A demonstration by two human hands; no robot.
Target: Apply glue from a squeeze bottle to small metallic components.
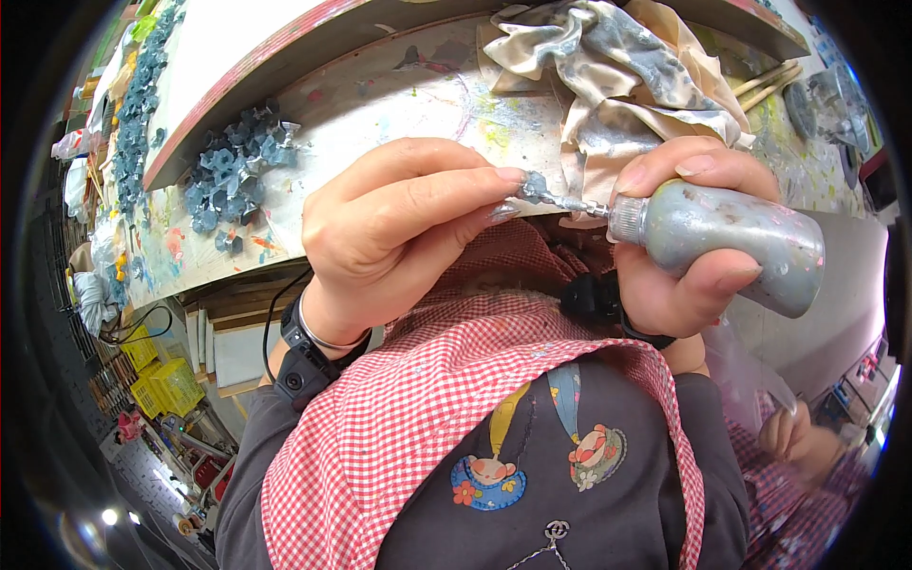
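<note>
My left hand (394, 223) pinches a small blue-grey flower-shaped piece (534, 186) between thumb and fingertips. Silvery grey smears mark those fingertips. My right hand (670, 285) is wrapped round a clear squeeze bottle (741, 237) filled with grey liquid, tipped on its side. Its narrow nozzle (581, 205) points left and reaches the piece; whether they touch, I cannot tell exactly. Left of my left hand, a heap of similar blue-grey flower pieces (231, 171) lies on the paint-spotted table (380, 95).
A paint-stained cloth (617, 66) lies crumpled at the back right, with wooden sticks (768, 84) beside it. A red-edged board (237, 81) crosses the table's back. More flower pieces (138, 114) line the far left. Another person's hand (793, 442) shows at the lower right.
</note>
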